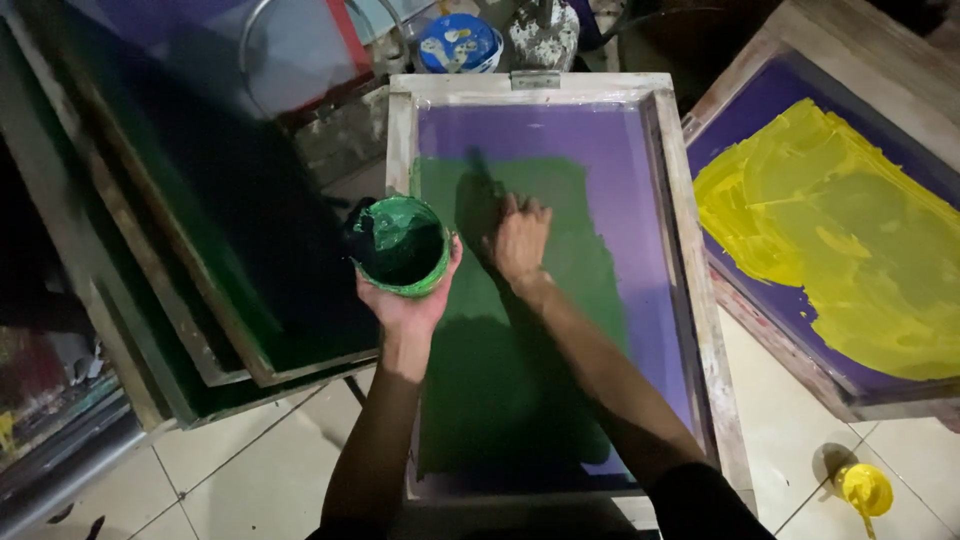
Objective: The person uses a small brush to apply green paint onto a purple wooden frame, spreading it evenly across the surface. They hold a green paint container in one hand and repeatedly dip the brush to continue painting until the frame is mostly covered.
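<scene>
My left hand point(408, 302) holds a round tub of green ink point(402, 245) over the left edge of a wooden printing frame point(690, 300). The frame's purple screen point(610, 150) is covered across its middle with spread green ink point(500, 400). My right hand point(520, 240) rests over that green patch and grips a thin dark stick point(482, 172), whose tip points toward the far side of the screen. The stick's lower part is hidden in my fist.
A second wooden frame point(850, 60) with yellow ink smeared on a purple screen lies to the right. Dark green-stained frames point(200, 300) are stacked on the left. A yellow-stained lid point(866, 488) sits on the tiled floor. A blue tub point(458, 42) stands beyond the frame.
</scene>
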